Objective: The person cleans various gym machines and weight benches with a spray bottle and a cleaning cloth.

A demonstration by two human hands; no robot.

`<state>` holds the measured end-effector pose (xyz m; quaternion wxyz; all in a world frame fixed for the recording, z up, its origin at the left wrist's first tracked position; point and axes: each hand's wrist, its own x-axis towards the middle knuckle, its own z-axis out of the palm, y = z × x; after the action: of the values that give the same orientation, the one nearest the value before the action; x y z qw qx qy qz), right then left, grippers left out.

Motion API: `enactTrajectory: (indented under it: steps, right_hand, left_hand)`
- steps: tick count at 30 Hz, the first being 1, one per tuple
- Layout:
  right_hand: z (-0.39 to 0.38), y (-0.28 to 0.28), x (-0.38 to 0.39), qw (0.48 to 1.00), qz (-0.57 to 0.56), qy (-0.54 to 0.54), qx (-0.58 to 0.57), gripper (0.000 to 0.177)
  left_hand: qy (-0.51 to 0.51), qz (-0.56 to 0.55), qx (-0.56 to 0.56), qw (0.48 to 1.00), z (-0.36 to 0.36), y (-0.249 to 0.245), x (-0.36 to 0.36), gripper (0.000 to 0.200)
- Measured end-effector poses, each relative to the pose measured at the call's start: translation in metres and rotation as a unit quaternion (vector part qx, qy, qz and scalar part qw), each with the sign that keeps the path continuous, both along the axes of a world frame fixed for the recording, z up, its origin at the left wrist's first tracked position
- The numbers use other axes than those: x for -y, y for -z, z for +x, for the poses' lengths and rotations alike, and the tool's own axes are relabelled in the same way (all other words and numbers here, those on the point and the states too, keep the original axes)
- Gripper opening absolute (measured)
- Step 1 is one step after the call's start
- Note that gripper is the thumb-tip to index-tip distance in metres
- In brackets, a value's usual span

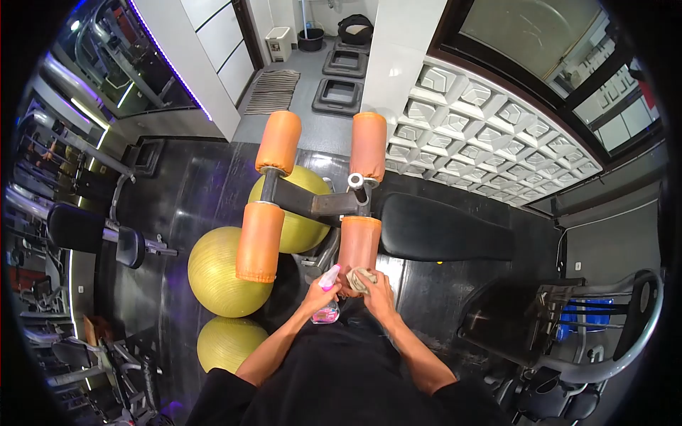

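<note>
My left hand (320, 295) is wrapped round a spray bottle (325, 313) with a pink and white trigger head and a pink label. My right hand (378, 292) grips a crumpled light cloth (361, 280) against the lower end of an orange foam roller pad (359, 241). That pad belongs to a bench's metal frame (295, 197), which carries more orange roller pads (258, 241) to the left and farther ahead. My hands partly hide the near end of the pad. A black padded bench (444, 227) extends to the right.
Yellow exercise balls (224, 273) lie on the black floor to the left, one behind the frame. A gym machine (561, 330) stands at the right, near a white patterned wall (490, 128). Mirrors and equipment line the left. A striped mat (273, 92) lies by the doorway.
</note>
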<state>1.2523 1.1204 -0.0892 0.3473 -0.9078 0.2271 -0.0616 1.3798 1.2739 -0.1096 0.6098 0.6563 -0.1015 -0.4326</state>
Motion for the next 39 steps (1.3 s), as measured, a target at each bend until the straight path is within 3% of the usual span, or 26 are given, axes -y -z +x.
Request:
enactTrajectory:
  steps: [3,4,6,10,12,14,18,21,23,25,30,33,39]
  right_hand:
    - [0.019,-0.020,0.017,0.998,-0.046,-0.041,-0.027,0.060]
    - [0.035,-0.010,0.027,0.996,-0.082,-0.037,0.024,0.058]
    - [0.079,-0.015,0.048,0.992,-0.128,-0.006,0.013,0.060]
    - [0.128,-0.019,0.068,0.991,-0.112,0.058,0.035,0.057]
    - [0.117,-0.014,0.062,0.990,-0.128,0.048,0.019,0.056]
    - [0.082,-0.005,0.040,0.984,-0.178,-0.005,-0.006,0.056]
    - [0.008,-0.022,-0.011,0.999,-0.023,0.001,-0.028,0.055]
    - [0.009,-0.029,-0.006,0.994,-0.050,-0.049,-0.083,0.055]
    - [0.046,-0.027,0.015,0.990,-0.112,-0.023,-0.085,0.055]
    - [0.090,-0.020,0.046,0.985,-0.175,-0.006,0.004,0.056]
    - [0.142,-0.020,0.066,0.991,-0.114,0.065,0.012,0.054]
    - [0.104,-0.005,0.042,0.985,-0.160,0.054,0.017,0.053]
    - [-0.005,-0.033,-0.031,0.996,-0.076,0.031,-0.046,0.055]
  left_hand:
    - [-0.012,-0.023,-0.030,0.999,0.005,-0.003,0.000,0.032]
    - [0.001,-0.034,-0.055,0.998,0.006,0.011,-0.001,0.042]
    - [0.007,-0.019,-0.062,0.998,0.004,0.009,-0.001,0.043]
    - [0.008,-0.013,-0.072,0.997,-0.002,0.008,-0.001,0.048]
    - [0.014,-0.018,-0.071,0.997,-0.005,0.004,-0.003,0.049]
    - [-0.050,-0.066,-0.096,0.992,-0.004,0.005,-0.003,0.038]
    - [-0.054,-0.081,-0.102,0.990,0.000,0.011,-0.007,0.035]
    - [0.007,-0.052,-0.089,0.995,0.004,0.016,-0.009,0.048]
    - [0.025,-0.047,-0.083,0.995,0.005,0.023,-0.010,0.046]
    - [0.015,-0.068,-0.096,0.993,0.004,0.017,-0.011,0.048]
    - [0.039,-0.041,-0.090,0.994,0.003,0.014,-0.008,0.050]
    - [0.023,-0.064,-0.104,0.992,0.002,0.017,-0.005,0.049]
    - [0.022,-0.052,-0.124,0.991,0.010,0.023,-0.002,0.050]
